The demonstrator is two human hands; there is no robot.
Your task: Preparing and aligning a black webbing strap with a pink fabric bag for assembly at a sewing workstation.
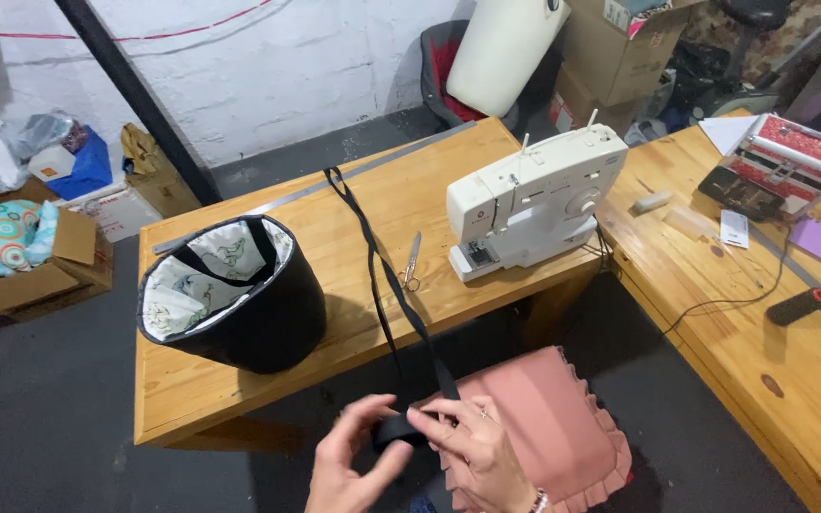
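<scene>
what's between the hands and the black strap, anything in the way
Nothing visible. Both the left hand and right hand already pinch the rolled end of the black strap between their fingers, above the pink cushion. The rest of the strap runs free across the wooden table, passing beside the scissors.

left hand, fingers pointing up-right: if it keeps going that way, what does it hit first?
The left hand would almost at once meet the rolled end of the black strap, then the right hand pinching it. Depth is unclear, but all three look bunched together.
</scene>
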